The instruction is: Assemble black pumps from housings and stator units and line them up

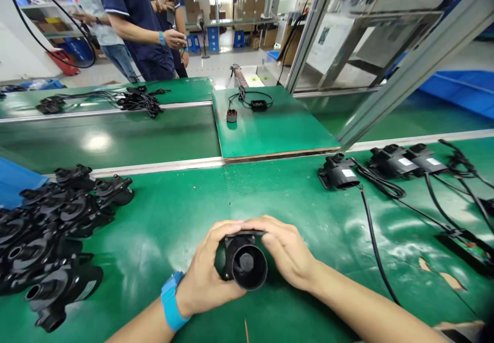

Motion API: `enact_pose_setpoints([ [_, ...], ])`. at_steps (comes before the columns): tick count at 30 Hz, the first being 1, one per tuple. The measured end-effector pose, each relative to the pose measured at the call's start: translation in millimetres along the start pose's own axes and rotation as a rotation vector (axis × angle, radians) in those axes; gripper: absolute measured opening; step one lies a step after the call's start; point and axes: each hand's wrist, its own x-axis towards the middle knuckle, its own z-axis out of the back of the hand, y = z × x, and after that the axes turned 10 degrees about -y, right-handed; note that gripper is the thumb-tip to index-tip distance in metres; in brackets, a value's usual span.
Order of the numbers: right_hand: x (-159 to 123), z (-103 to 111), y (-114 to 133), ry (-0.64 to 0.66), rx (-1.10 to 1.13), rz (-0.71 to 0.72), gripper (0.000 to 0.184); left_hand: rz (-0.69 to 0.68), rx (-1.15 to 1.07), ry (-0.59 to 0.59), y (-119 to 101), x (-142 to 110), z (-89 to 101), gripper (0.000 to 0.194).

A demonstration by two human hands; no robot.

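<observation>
A black plastic pump housing [250, 267] is held between my two hands just above the green bench, its round open end toward me. Inside the opening a cylindrical core shows. My left hand [210, 271], with a blue wrist strap [173, 301], wraps the housing's left side, thumb underneath. My right hand [287, 253] lies over the top and right side, its fingers meeting those of the left hand on the far side. The right fingertips are partly hidden behind the housing.
Several black pump housings [57, 245] are piled at the left. Pumps with cables [339, 172] stand at the right, near a circuit box [466, 250]. A raised green board [278, 126] holds a small coil [231, 116]. Beyond the conveyor, people [135, 29] stand.
</observation>
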Motion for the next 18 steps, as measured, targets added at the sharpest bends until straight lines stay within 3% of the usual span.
enact_pose_setpoints([
  [2, 32.1, 9.4, -15.9, -0.069, -0.118, -0.058, 0.035, 0.162, 0.024, -0.101, 6.1, 1.5, -1.1, 0.077],
  [5, 106.0, 19.7, -58.3, -0.181, -0.399, -0.113, 0.031, 0.33, 0.12, -0.219, 16.5, 5.2, 1.2, 0.071],
  [8, 185.9, 14.9, -110.6, -0.145, -0.527, -0.137, 0.029, 0.347, 0.246, -0.243, 24.0, 8.8, 5.1, 0.068],
  [11, 246.5, -3.0, -152.3, -0.12, -0.64, -0.192, 0.035, 0.277, 0.301, -0.207, 27.4, 11.0, 7.4, 0.066],
  [14, 283.1, -22.9, -175.9, -0.125, -0.726, -0.27, 0.038, 0.235, 0.283, -0.196, 30.3, 11.9, 7.6, 0.068],
  [18, 299.3, -34.4, -182.9, -0.138, -0.794, -0.248, 0.029, 0.165, 0.243, -0.208, 35.7, 12.2, 6.8, 0.07],
])
